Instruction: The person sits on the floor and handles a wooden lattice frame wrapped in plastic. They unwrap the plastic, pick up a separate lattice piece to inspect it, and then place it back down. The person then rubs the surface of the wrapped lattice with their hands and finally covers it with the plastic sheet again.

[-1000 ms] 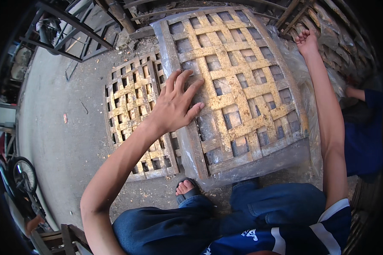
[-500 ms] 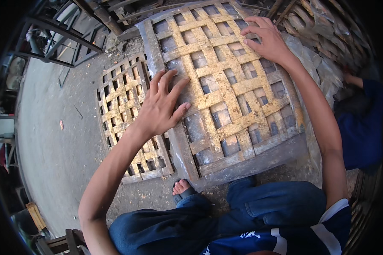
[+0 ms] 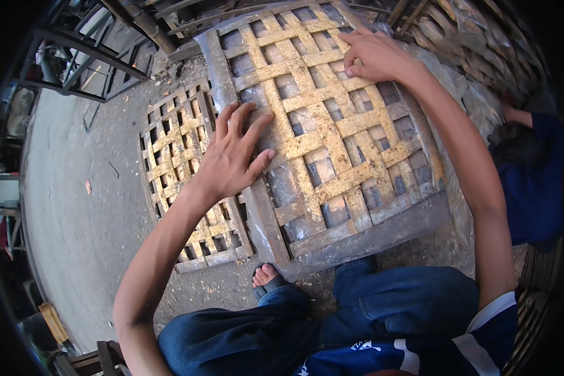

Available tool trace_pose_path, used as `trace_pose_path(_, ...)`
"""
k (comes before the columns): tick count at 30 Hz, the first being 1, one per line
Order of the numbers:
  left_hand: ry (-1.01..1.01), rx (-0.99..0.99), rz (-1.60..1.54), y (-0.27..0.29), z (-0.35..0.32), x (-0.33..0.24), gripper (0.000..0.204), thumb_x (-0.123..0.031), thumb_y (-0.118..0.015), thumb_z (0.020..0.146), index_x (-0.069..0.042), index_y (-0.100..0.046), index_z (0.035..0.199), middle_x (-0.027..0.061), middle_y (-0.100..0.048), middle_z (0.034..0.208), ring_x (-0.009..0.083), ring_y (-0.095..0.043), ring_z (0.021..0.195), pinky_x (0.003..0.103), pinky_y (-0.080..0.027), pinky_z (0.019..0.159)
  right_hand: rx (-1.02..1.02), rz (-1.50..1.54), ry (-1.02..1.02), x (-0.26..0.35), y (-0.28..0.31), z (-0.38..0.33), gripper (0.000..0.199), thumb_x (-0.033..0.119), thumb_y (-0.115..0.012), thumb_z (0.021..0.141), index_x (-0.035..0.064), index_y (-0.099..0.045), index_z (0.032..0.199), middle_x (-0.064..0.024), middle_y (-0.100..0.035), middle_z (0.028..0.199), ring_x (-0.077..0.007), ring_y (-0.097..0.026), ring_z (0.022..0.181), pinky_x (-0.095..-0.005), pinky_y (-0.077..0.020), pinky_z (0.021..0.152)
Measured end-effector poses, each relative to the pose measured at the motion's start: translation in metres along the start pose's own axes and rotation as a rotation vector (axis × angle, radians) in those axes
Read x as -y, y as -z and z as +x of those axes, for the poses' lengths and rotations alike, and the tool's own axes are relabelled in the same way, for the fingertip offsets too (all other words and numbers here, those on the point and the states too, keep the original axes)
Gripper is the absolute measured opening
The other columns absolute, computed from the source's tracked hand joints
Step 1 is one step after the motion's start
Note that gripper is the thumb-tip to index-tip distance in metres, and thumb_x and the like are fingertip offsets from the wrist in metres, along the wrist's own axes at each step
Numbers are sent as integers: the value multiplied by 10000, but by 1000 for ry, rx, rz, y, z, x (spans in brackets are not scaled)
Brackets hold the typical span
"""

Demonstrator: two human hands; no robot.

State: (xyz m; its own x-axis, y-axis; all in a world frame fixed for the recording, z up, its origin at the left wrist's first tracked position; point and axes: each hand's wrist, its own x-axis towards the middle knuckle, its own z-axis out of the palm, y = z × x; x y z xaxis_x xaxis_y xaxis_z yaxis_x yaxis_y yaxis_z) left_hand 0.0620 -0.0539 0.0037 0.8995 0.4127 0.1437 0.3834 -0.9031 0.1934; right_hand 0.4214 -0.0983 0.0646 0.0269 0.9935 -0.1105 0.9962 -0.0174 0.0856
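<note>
A large woven lattice panel [image 3: 329, 147] of pale, yellow-flecked slats in a worn wooden frame lies over a plastic-covered grey block in front of me. My left hand [image 3: 229, 153] rests on its left frame edge, fingers spread and holding nothing. Over the panel's far right part, my right hand [image 3: 376, 57] has its index finger stretched along a slat. Its thumb and other fingers are drawn together, and whether something small is between them is hidden. A second, smaller lattice panel [image 3: 180, 147] lies at the left, lower down, partly behind my left forearm.
Dark metal frames [image 3: 88, 59] stand at the far left on the grey floor [image 3: 69, 188]. Stacked plastic-wrapped sheets [image 3: 464, 37] fill the far right. Another person in dark blue clothing [image 3: 529, 182] is close on the right. My sandalled foot [image 3: 266, 276] is just below the panel.
My right hand has shifted slightly left and its spread fingers have drawn in, with the index finger extended. The left hand stays on the frame edge. The view has shifted slightly.
</note>
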Motion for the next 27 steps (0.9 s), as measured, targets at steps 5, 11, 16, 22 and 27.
trace_pose_path(5,3,-4,28,1,-1,0,626,-506,-449,1038,-131,-404,1538,232,-327,1552,461,-240,1468,584,-252,1226,210,-3,-62,5,18,12,146,226,-719,881,179,-811,983,-105,-355,1662,-293,-345,1510,-451,-363,1184)
trace_pose_path(11,2,-12,28,0,-2,1,631,-521,-444,1045,-126,-415,1536,234,-336,1551,458,-252,1468,571,-255,1225,210,-1,-57,5,16,11,185,142,-681,855,191,-791,995,-121,-309,1682,-293,-314,1531,-474,-358,1191)
trace_pose_path(16,-5,-26,33,-1,-3,1,634,-528,-440,1046,-120,-426,1531,235,-336,1552,456,-256,1468,567,-257,1224,232,-33,-34,6,14,15,96,191,-679,924,128,-751,918,-134,-304,1680,-319,-314,1524,-468,-365,1184)
trace_pose_path(22,-2,-22,23,-2,0,1,642,-548,-421,1044,-119,-433,1522,238,-336,1551,456,-252,1471,572,-260,1224,-168,40,218,-22,-22,15,204,223,-565,1042,45,-662,1063,-182,-466,1566,-305,-456,1426,-430,-452,1086)
trace_pose_path(27,7,-8,24,-1,-4,3,636,-544,-421,1044,-122,-435,1521,243,-331,1555,458,-245,1477,576,-263,1223,-366,848,-42,-117,-21,25,253,259,-546,1073,52,-601,1208,-128,-704,1112,-227,-669,1110,-351,-513,931)
